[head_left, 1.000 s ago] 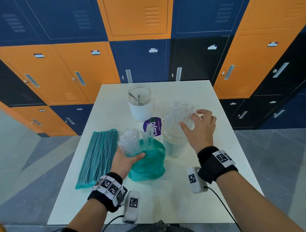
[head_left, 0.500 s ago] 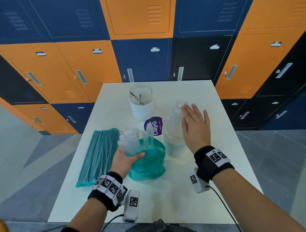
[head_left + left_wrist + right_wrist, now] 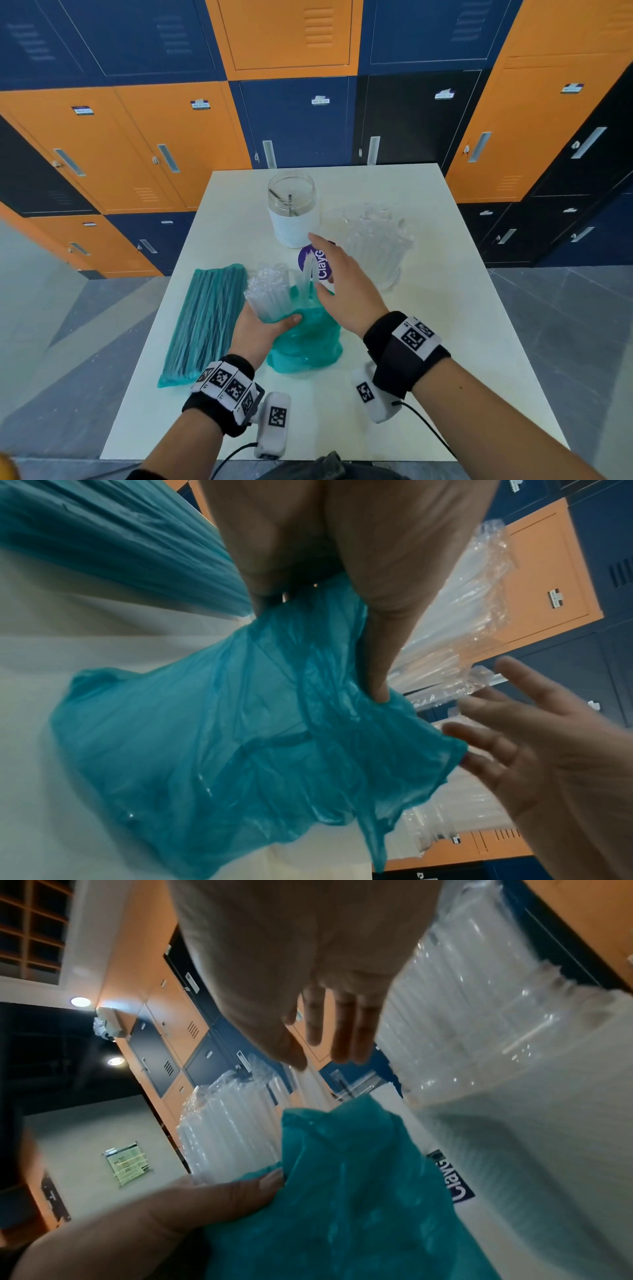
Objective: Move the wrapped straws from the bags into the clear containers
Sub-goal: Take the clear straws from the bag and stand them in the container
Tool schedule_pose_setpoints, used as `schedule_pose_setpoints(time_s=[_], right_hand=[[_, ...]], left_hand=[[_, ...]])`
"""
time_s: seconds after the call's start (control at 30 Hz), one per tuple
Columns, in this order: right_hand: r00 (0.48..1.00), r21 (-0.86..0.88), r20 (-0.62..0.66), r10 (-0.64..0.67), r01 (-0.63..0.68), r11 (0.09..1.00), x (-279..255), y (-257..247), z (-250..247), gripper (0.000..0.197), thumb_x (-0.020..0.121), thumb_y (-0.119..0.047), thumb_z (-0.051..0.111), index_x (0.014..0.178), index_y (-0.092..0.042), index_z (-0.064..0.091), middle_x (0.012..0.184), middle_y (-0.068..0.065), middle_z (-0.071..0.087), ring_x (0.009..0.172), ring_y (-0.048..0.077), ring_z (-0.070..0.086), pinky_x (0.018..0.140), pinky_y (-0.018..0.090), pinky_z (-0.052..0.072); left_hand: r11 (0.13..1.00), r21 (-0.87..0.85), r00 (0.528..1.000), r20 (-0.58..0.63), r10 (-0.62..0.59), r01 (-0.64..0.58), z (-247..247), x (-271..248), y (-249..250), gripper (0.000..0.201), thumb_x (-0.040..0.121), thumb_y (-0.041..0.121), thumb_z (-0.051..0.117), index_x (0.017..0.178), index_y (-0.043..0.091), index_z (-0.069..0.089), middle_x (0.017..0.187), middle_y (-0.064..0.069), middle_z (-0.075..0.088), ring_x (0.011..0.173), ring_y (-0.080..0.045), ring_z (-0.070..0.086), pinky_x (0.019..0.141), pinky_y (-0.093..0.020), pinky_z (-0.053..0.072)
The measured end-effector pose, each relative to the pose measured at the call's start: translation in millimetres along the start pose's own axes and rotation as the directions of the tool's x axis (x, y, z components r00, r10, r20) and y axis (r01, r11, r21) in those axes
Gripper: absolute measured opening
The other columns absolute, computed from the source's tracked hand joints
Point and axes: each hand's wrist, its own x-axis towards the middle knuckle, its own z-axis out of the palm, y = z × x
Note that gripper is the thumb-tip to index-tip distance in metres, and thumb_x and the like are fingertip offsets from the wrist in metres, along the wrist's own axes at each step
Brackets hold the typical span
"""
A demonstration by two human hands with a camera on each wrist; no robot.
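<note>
My left hand (image 3: 263,329) grips the crumpled teal bag (image 3: 308,339) together with the bundle of clear wrapped straws (image 3: 270,294) that stands out of its mouth. The same bag (image 3: 240,750) fills the left wrist view, my thumb pressed into it. My right hand (image 3: 339,287) hovers open over the bag's right side, fingers spread and straight, next to a few loose straws (image 3: 308,274). A clear container (image 3: 373,246) at the right holds many wrapped straws. A second clear jar (image 3: 293,212) behind holds a couple of straws.
A flat, full teal bag of straws (image 3: 205,325) lies at the left of the white table (image 3: 445,342). A purple round lid (image 3: 315,262) lies between jar and bag. Orange and blue lockers (image 3: 171,144) stand behind the table.
My right hand has left the filled container at the right and swung left, over to the teal bag. The left hand has kept its grip on bag and bundle.
</note>
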Motion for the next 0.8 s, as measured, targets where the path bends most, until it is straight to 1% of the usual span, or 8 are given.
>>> schedule_pose_setpoints(time_s=[0.07,0.17,0.3,0.47,0.6,0.67,0.73,0.8], right_hand=[[0.996,0.016,0.074,0.055,-0.056,0.998,1.0,1.8,6.0,0.072,0.088,-0.016,0.061,0.145,-0.043,0.026,0.122,-0.010,0.053,0.092,0.006,0.047,0.086,0.025,0.044],[0.995,0.099,0.063,0.078,-0.084,0.992,0.4,6.0,15.5,0.042,0.087,-0.020,0.067,0.126,-0.027,0.054,0.113,-0.006,0.062,0.072,-0.003,0.047,0.073,0.015,0.040],[0.985,0.188,0.093,0.142,-0.158,0.970,-7.6,10.1,25.9,0.023,0.084,-0.024,0.072,0.099,-0.009,0.064,0.095,0.008,0.065,0.073,0.017,0.052,0.069,0.021,0.042],[0.978,0.308,0.126,0.168,-0.199,0.930,-18.7,6.3,26.4,0.007,0.086,-0.022,0.071,0.087,-0.026,0.066,0.082,-0.014,0.060,0.072,-0.004,0.053,0.070,0.009,0.040],[0.981,0.271,0.051,0.187,-0.194,0.943,-15.1,7.3,18.5,0.012,0.089,-0.026,0.067,0.098,-0.021,0.073,0.084,-0.005,0.068,0.071,0.008,0.059,0.071,0.018,0.046],[0.980,0.178,-0.045,0.194,-0.183,0.967,-12.9,10.4,11.5,0.023,0.092,-0.034,0.063,0.090,-0.013,0.072,0.068,0.004,0.058,0.060,0.017,0.048,0.064,0.027,0.044],[0.978,0.158,-0.142,0.155,-0.132,0.979,-12.4,8.5,-1.6,0.038,0.096,-0.038,0.055,0.080,-0.006,0.068,0.064,-0.002,0.054,0.058,0.015,0.046,0.059,0.019,0.039],[0.975,0.194,-0.184,0.128,-0.092,0.977,-11.1,5.1,-17.4,0.038,0.099,-0.040,0.047,0.083,-0.012,0.067,0.077,-0.007,0.065,0.074,0.010,0.058,0.070,0.015,0.040]], left_hand=[[1.000,0.005,1.000,-0.005,0.002,-0.002,-0.3,-0.3,-0.7,0.066,0.064,0.009,0.089,0.122,0.012,0.058,0.107,-0.005,0.073,0.096,-0.016,0.071,0.085,-0.033,0.056],[1.000,0.001,1.000,-0.001,-0.001,0.001,-1.0,-0.3,-1.9,0.065,0.064,0.009,0.089,0.121,0.011,0.058,0.106,-0.005,0.073,0.095,-0.016,0.071,0.085,-0.034,0.057],[1.000,0.005,1.000,0.010,0.011,-0.011,-1.6,-1.0,-1.2,0.066,0.060,0.015,0.091,0.118,0.012,0.061,0.104,-0.004,0.074,0.096,-0.019,0.071,0.086,-0.037,0.057],[0.999,0.040,1.000,0.005,0.030,-0.030,0.3,-2.6,0.9,0.062,0.064,0.010,0.089,0.120,0.008,0.060,0.104,-0.005,0.073,0.094,-0.015,0.071,0.077,-0.022,0.057],[0.998,0.055,0.999,-0.008,0.031,-0.031,0.3,-2.1,0.9,0.067,0.065,0.008,0.088,0.124,0.008,0.056,0.108,-0.004,0.071,0.094,-0.009,0.069,0.075,-0.016,0.055],[0.999,0.049,0.999,-0.028,0.019,-0.018,-0.4,-1.9,0.3,0.070,0.063,0.010,0.089,0.124,0.010,0.055,0.110,-0.004,0.070,0.097,-0.010,0.068,0.082,-0.022,0.055],[0.999,0.045,0.999,-0.037,0.003,-0.001,-1.2,-1.8,-0.5,0.071,0.062,0.012,0.090,0.124,0.010,0.055,0.110,-0.004,0.070,0.099,-0.015,0.068,0.090,-0.034,0.055],[0.998,0.055,0.999,-0.041,-0.009,0.012,-2.3,-1.2,-1.9,0.073,0.061,0.015,0.091,0.124,0.011,0.055,0.109,-0.004,0.070,0.100,-0.017,0.068,0.093,-0.040,0.054]])
